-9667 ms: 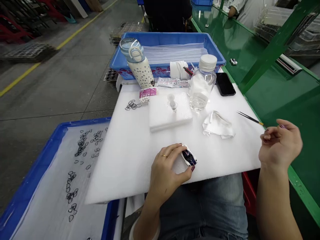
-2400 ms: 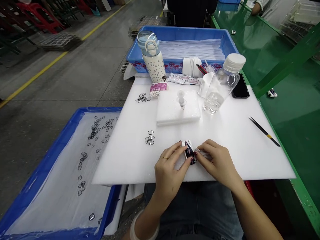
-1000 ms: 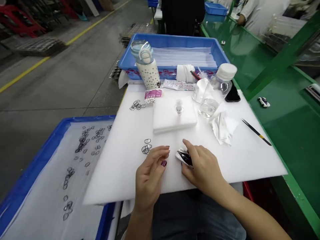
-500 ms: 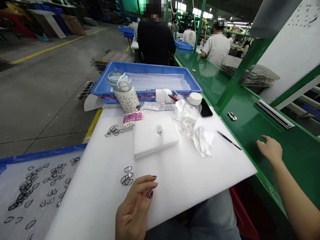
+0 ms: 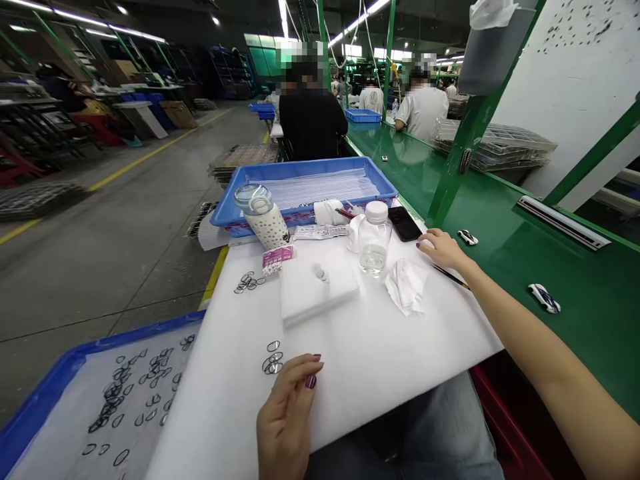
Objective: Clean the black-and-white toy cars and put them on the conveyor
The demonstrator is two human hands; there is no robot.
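My left hand (image 5: 287, 413) rests on the white foam board (image 5: 350, 347) at its near edge, fingers loosely bent with nothing in them. A small cluster of black rings (image 5: 273, 360) lies just beyond its fingertips. I stretch my right hand (image 5: 443, 248) out to the board's far right edge, palm down and fingers apart. It lies at the upper end of the black tweezers (image 5: 453, 277), beside a black phone (image 5: 405, 223). Two white toy cars (image 5: 544, 298) (image 5: 468, 237) sit on the green belt (image 5: 525, 267).
A clear bottle (image 5: 374, 240), crumpled tissue (image 5: 407, 285), foam block (image 5: 317, 290), dotted flask (image 5: 263, 217) and more rings (image 5: 247, 282) stand on the board. A blue tray (image 5: 300, 183) sits behind, another blue tray (image 5: 45, 393) with several rings at left. Other people work farther along the belt.
My right hand carried the toy car off the board, left it on the green belt, then came back to the tweezers. My left hand stayed by the rings. The view tilted up.
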